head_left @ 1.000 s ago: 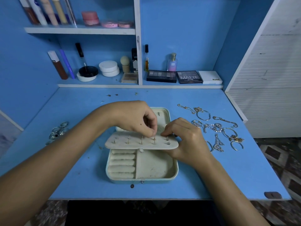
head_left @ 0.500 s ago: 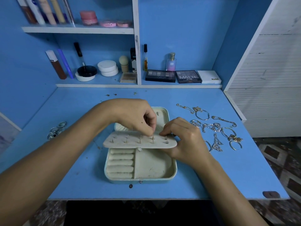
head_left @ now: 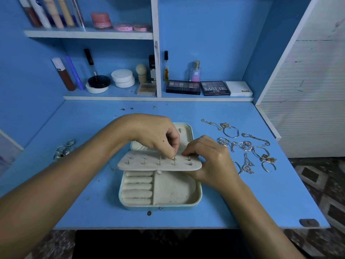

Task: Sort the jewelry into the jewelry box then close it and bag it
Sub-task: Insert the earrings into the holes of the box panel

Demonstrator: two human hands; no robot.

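Cream lining is being shown in the open jewelry box (head_left: 160, 205), which is lying nearest on the blue desk (head_left: 242, 202), with ring rolls (head_left: 137, 187) on its left side and a bare compartment on its right. Across the middle of the box, the earring flap (head_left: 158, 163) is being held level, its long axis running left to right. The flap's right end is being gripped by the right hand (head_left: 211, 163), whose fingers are closed on the flap's edge. The left hand (head_left: 155, 135) is being lowered from behind the flap, its thumb and forefinger pinched together on an earring stud (head_left: 174, 159) that is being pushed into a hole just left of the right hand's fingertips. Several posts are already standing in the row to the left. Judged from this layout, the left hand is the nearer one for seating the stud. To the right, well apart from the box, bracelets and chains (head_left: 246, 146) are waiting. A few loose studs (head_left: 127, 108) are lying farther back, and rings (head_left: 64, 149) are resting at far left.
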